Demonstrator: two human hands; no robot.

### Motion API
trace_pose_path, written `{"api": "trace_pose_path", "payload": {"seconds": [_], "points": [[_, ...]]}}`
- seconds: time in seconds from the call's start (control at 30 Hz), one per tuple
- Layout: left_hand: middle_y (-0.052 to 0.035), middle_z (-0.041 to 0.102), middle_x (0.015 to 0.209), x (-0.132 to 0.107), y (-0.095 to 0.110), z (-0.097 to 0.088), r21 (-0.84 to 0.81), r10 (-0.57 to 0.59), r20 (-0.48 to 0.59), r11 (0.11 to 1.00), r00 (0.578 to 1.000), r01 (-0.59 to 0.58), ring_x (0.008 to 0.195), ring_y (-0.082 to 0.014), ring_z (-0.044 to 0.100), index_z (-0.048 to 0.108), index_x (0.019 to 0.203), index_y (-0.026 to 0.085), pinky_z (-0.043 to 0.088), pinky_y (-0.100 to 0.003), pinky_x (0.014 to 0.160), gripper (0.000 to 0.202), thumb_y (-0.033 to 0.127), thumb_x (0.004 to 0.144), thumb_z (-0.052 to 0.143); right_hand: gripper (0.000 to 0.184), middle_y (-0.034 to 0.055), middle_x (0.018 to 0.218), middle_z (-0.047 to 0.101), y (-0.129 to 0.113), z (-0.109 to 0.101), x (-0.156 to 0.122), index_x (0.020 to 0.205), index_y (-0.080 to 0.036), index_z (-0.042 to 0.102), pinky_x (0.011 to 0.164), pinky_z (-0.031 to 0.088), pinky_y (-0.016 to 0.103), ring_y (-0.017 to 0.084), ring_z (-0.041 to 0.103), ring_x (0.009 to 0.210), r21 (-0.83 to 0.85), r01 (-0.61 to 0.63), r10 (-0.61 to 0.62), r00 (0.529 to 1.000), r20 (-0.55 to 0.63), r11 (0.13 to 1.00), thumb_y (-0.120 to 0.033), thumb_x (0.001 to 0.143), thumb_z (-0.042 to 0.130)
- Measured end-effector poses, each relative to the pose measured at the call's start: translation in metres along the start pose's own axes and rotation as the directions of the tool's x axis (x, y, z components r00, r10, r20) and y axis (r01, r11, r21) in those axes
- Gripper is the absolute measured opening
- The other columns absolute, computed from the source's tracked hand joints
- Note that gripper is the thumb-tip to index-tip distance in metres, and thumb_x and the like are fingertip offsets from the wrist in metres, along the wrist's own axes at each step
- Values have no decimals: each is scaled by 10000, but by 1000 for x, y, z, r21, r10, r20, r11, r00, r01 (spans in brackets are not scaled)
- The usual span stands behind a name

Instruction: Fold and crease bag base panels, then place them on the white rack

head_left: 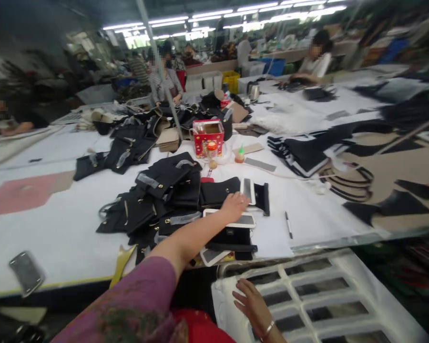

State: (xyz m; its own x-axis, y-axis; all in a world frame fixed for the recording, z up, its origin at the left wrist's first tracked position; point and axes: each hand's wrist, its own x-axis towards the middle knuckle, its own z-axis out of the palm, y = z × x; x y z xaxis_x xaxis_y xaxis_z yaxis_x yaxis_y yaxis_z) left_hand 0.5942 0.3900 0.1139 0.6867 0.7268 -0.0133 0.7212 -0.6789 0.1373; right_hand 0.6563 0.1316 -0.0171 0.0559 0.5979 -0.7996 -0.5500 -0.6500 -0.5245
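The left hand [236, 205] lies palm down at the end of a stretched arm; its fingers are loosely bent over the black leather piece [217, 192] and their tips come up to the small white-edged plate [248, 190]; whether they have closed on an edge cannot be told from this view. The right hand [252, 305] is low and near the body, open, with the fingers spread flat on the white wrapped frame [329, 281]; it holds nothing.

The black leather piece lies flat on the worktop [57, 228], just right of the pile of black bag parts [153, 200]. A second white plate [238, 220] lies under the wrist on more black pieces, at the near edge of the worktop.

The reach is long, so it seems better to press lightly and to lift only the top layer. The stack under the wrist looks loose and near the edge; a dragging forearm could push it off. The right hand on the frame gives good support for the body, in this writer's judgement.

A pen [289, 225] lies just beside, to the right; a red box [208, 137] and a small bottle [239, 155] stand farther back. Other people work at the far worktops.
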Motion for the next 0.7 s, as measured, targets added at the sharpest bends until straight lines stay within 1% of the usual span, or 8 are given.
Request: {"api": "trace_pose_path", "payload": {"seconds": [0.1, 0.2, 0.3, 0.43, 0.5, 0.57, 0.63, 0.7], "points": [[-78, 310, 1452, 40, 5, 22, -27, 21, -8, 999, 1000, -21, 1360, -223, 207, 432, 1309, 202, 188, -385, 1095, 451, 96, 872, 400, 676, 43, 1117, 567, 13, -12, 2, 1078, -265, 484, 780, 473, 298, 216, 612, 962, -25, -47, 48, 998, 41, 999, -522, 519, 762], [-128, 487, 1298, 64, 4, 32, -76, -12, -4, 997, 1000, 12, 1246, -239, 409, 538, 1165, 121, 333, -422, 1024, 316, 106, 865, 438, 679, 41, 1079, 587, 28, -29, -6, 1047, -270, 506, 737, 479, 298, 230, 621, 939, -36, -112, 113, 993, 23, 993, -531, 483, 779], [-100, 613, 1055, 84, -2, 26, -138, -17, 8, 990, 1000, 18, 1007, -174, 583, 591, 979, 75, 465, -370, 893, 182, 153, 873, 465, 660, 41, 1055, 588, 42, -39, -23, 1034, -264, 522, 704, 480, 291, 224, 627, 901, -31, -134, 133, 991, -24, 991, -522, 484, 781], [-178, 599, 1099, 106, -13, -5, -220, 10, -60, 975, 998, -23, 1044, -206, 568, 544, 1106, 21, 429, -365, 914, 282, 121, 898, 383, 623, 47, 1069, 569, 48, -42, -41, 1059, -244, 517, 699, 477, 279, 199, 622, 878, 17, -107, 108, 991, -83, 994, -516, 548, 746], [-168, 538, 1229, 101, -15, -23, -249, 48, -127, 965, 991, -79, 1139, -206, 507, 466, 1245, 59, 374, -353, 988, 364, 150, 910, 354, 578, 47, 1078, 564, 46, -43, -46, 1078, -237, 510, 717, 475, 275, 181, 616, 876, 36, -84, 87, 991, -105, 996, -489, 602, 719], [-117, 493, 1305, 77, -16, -33, -260, 122, -193, 950, 973, -171, 1204, -191, 445, 425, 1302, 113, 321, -333, 1045, 413, 165, 894, 384, 541, 46, 1072, 565, 42, -43, -48, 1078, -228, 514, 724, 474, 276, 166, 614, 853, 46, -57, 62, 990, -128, 997, -469, 631, 699], [-101, 459, 1344, 39, -17, -28, -251, 249, -261, 915, 933, -315, 1255, -204, 389, 429, 1312, 135, 274, -360, 1082, 470, 130, 842, 427, 529, 51, 1058, 568, 38, -43, -50, 1062, -214, 524, 715, 474, 280, 158, 614, 819, 53, -39, 46, 989, -142, 998, -468, 630, 693], [-96, 421, 1380, -4, -18, -9, -251, 341, -196, 889, 920, -383, 1305, -207, 328, 438, 1315, 150, 211, -377, 1113, 518, 75, 803, 418, 525, 58, 1051, 568, 35, -44, -50, 1046, -201, 531, 700, 474, 284, 156, 614, 799, 53, -16, 23, 989, -144, 998, -478, 626, 685]]}}
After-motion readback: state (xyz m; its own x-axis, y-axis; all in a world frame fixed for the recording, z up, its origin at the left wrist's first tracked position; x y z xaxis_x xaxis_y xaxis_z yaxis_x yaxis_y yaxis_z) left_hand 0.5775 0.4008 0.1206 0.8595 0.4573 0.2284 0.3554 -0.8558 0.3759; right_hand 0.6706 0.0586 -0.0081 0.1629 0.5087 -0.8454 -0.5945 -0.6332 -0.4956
